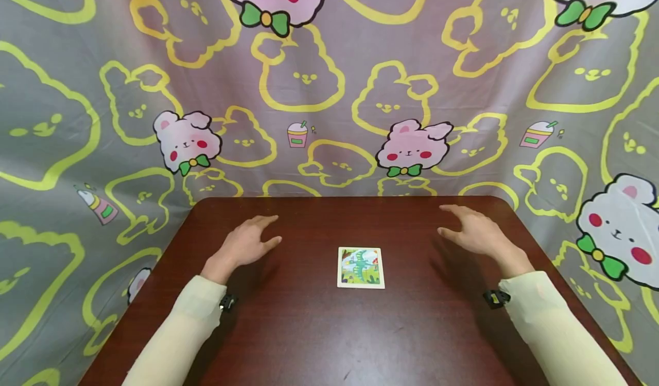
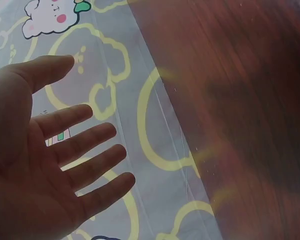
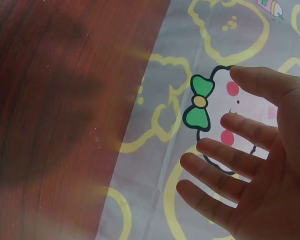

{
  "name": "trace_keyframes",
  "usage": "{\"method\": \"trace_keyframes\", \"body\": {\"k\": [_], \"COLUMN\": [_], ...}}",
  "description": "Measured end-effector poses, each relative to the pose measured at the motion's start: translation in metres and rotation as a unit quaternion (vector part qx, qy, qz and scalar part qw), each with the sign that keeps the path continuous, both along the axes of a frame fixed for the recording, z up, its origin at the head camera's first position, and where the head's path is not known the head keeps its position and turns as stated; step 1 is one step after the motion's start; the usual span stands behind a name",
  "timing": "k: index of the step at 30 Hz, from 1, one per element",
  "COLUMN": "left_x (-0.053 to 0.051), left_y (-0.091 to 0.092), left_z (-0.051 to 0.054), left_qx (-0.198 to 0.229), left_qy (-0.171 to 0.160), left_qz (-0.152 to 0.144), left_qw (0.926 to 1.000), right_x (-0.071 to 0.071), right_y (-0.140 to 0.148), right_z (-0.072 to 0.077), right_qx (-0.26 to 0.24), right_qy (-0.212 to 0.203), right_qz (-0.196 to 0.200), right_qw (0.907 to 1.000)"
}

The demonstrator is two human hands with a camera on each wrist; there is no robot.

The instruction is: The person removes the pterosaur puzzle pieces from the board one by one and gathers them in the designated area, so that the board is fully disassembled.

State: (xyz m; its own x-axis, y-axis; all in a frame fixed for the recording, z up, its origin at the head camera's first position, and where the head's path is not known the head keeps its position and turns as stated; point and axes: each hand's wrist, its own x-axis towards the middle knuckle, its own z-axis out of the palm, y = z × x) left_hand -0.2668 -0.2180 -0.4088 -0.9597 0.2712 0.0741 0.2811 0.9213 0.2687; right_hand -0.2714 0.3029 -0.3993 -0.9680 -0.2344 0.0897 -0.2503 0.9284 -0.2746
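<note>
A small square picture puzzle (image 1: 360, 267) with a green dinosaur and a pale border lies flat near the middle of the brown table (image 1: 309, 329). To its left my left hand (image 1: 243, 244) hovers over the tabletop, fingers spread and holding nothing. On the other side is my right hand (image 1: 476, 234), also apart from the puzzle and free of any object. Both wrist views show the palm, with the fingers of the left hand (image 2: 65, 150) and right hand (image 3: 250, 165) extended and separated.
A grey cloth (image 1: 319, 88) with yellow outlines and pink bear heads hangs behind the table and along both sides. Black wrist cameras sit on the left cuff (image 1: 198, 300) and right cuff (image 1: 535, 291). Shadows of the arms fall across the wood.
</note>
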Motion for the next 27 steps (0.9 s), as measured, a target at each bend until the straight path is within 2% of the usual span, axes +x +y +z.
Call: {"method": "trace_keyframes", "body": {"k": [13,19,27], "left_x": [0.009,0.012,0.018], "left_y": [0.016,0.023,0.036], "left_z": [-0.002,-0.004,-0.011], "left_qx": [0.046,0.054,0.069], "left_qy": [0.024,0.038,0.032], "left_qz": [-0.027,-0.039,-0.053], "left_qw": [0.9983,0.9971,0.9957], "right_x": [-0.001,-0.002,-0.002], "right_y": [-0.007,-0.011,-0.018], "right_z": [-0.005,-0.008,-0.011], "right_qx": [-0.055,-0.08,-0.093], "right_qy": [0.023,0.016,0.025], "right_qz": [0.02,0.025,0.039], "right_qw": [0.998,0.9963,0.9946]}}
